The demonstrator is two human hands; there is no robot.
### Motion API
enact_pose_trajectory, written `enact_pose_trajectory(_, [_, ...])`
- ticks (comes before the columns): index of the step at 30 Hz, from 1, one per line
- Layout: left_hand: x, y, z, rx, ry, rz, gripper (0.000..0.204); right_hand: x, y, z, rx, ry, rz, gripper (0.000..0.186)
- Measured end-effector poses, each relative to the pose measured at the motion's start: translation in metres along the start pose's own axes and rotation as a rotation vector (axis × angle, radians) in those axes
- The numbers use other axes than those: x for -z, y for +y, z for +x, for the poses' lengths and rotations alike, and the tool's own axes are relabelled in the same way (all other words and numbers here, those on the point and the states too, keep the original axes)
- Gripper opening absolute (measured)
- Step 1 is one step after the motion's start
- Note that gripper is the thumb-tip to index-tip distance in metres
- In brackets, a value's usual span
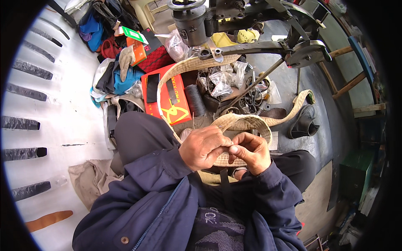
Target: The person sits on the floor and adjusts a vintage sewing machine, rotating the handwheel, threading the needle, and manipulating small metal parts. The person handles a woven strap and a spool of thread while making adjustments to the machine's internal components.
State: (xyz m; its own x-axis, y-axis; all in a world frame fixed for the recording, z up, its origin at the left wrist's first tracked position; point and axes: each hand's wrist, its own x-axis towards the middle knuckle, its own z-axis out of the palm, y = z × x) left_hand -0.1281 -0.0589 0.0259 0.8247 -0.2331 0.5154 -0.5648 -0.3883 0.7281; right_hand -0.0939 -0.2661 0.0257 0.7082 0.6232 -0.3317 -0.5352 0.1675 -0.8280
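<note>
Both my hands meet above my lap, fingertips pinched together. My left hand (204, 146) is closed, thumb against the forefinger. My right hand (252, 153) touches it, its thumb and forefinger also pressed together. Whatever sits between the fingertips is too small to make out. Just behind and below the hands curls a long beige quilted strap (247, 120). One stretch of it arcs up on the left to the arm of a dark metal sewing machine (251, 48); another trails off to the right.
Left of the strap, a red box (149, 110) carries a black phone (153, 88). A spool of dark thread (195, 100) stands beside it. Plastic bags (222, 82) and tools lie under the machine. A black shoe-like item (304, 122) is at right; black strips (25, 122) hang at far left.
</note>
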Motion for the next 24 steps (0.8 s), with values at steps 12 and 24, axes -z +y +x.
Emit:
enact_pose_trajectory(12, [0.006,0.002,-0.005,0.223,-0.064,-0.275,0.040,0.004,0.003,-0.002,0.098,0.033,0.049,0.018])
enact_pose_trajectory(24, [-0.006,-0.009,-0.003,0.199,0.082,-0.316,0.033,0.008,0.013,0.001,0.164,0.003,-0.007,0.014])
